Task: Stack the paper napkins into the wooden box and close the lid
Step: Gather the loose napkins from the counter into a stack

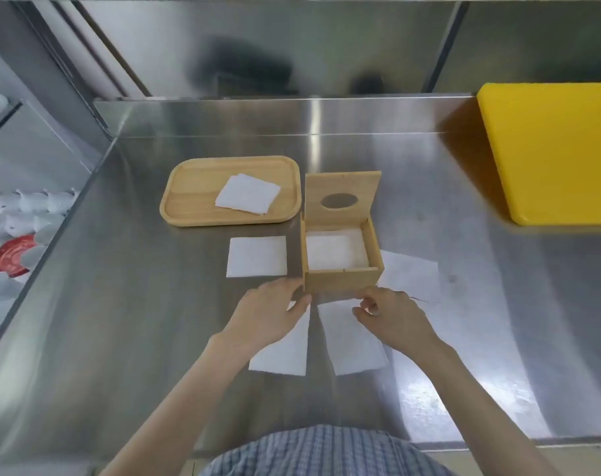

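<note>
The wooden box (pixel 343 283) stands mid-table with its lid (pixel 343 187) raised upright, an oval hole in it. A white napkin (pixel 336 250) lies flat inside. Loose napkins lie left of the box (pixel 257 256) and right of it (pixel 412 273). Two more lie in front: one (pixel 285 355) under my left hand (pixel 271 314), one (pixel 354 345) under my right hand (pixel 391 314). My left hand rests flat, its fingertips at the box's front left corner. The curled fingers of my right hand pinch the top edge of the napkin below them.
A wooden tray (pixel 189 194) behind and left of the box holds a few napkins (pixel 247 194). A yellow cutting board (pixel 556 152) lies at the far right. The steel table drops off on the left to a shelf of white cups (pixel 27 204).
</note>
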Tool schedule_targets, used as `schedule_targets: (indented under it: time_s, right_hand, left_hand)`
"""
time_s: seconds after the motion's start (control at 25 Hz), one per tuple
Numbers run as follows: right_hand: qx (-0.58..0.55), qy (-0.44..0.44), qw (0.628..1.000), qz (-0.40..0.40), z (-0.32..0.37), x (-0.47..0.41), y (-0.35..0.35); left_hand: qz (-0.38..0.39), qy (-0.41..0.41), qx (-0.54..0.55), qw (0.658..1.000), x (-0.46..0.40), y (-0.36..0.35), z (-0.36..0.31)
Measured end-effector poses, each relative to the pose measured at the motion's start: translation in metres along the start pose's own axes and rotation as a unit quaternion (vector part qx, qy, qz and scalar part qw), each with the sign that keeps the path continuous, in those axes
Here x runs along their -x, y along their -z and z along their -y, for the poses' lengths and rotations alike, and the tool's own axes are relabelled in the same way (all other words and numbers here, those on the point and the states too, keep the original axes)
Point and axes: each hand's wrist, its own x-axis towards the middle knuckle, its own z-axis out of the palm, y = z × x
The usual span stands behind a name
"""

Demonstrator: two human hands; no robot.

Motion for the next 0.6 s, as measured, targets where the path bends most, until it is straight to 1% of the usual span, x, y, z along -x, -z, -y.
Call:
schedule_targets:
  time_s: [0.08,0.16,0.4,0.6]
  right_hand:
    - [-0.024,-0.040,0.999,0.012,-0.005,-0.003,-0.008]
    - [-0.018,-0.057,0.998,0.022,-0.008,-0.003,-0.018]
    - [-0.008,-0.079,0.997,0.002,-0.015,-0.012,-0.032]
    - [0.002,-0.099,0.995,-0.023,-0.019,-0.018,-0.041]
  left_hand:
    - [-0.021,0.011,0.037,0.999,-0.004,-0.011,-0.002]
    - [-0.031,0.019,0.047,0.998,-0.005,-0.025,-0.005]
    - [0.022,0.030,-0.007,0.999,-0.018,-0.059,-0.005]
    - [0.035,0.037,-0.034,0.998,-0.025,-0.073,-0.010]
